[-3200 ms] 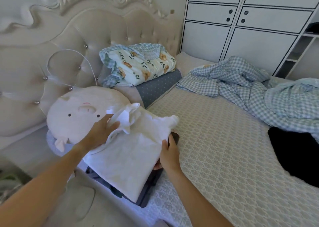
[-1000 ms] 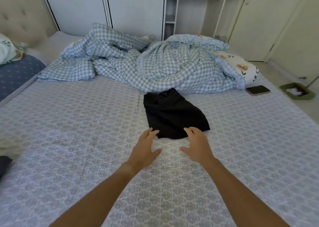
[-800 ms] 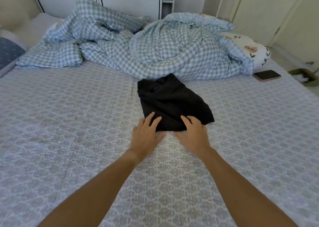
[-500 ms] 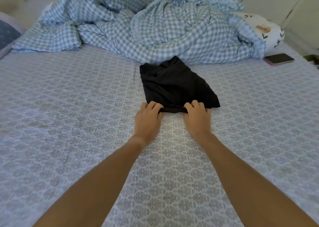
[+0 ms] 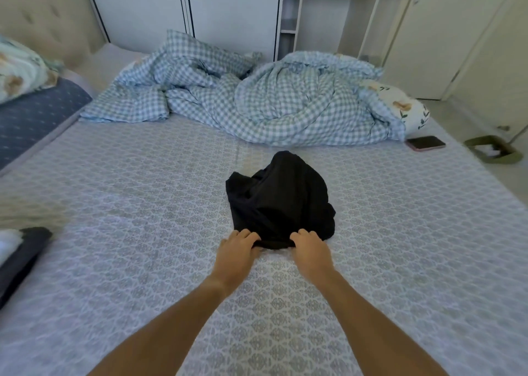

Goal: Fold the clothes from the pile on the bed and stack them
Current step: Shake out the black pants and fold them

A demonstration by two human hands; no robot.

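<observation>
A crumpled black garment point(image 5: 280, 201) lies in the middle of the patterned bed sheet point(image 5: 143, 204). My left hand point(image 5: 238, 251) grips its near edge on the left, and my right hand point(image 5: 310, 248) grips the same edge on the right. Both hands have their fingers curled over the cloth. The garment bunches up behind them. At the far left edge, the stack of folded clothes point(image 5: 20, 253) shows a dark piece with a bit of white on top.
A rumpled blue checked duvet point(image 5: 257, 98) lies across the far side of the bed. A phone point(image 5: 425, 143) rests near the right edge, by a floral pillow point(image 5: 405, 110). A dark blue pillow point(image 5: 31, 115) sits far left. White wardrobes point(image 5: 228, 13) stand behind.
I turned from the stack to the black garment, reached out with open hands and closed both on its near edge. Since then it has been drawn toward me and bunched up.
</observation>
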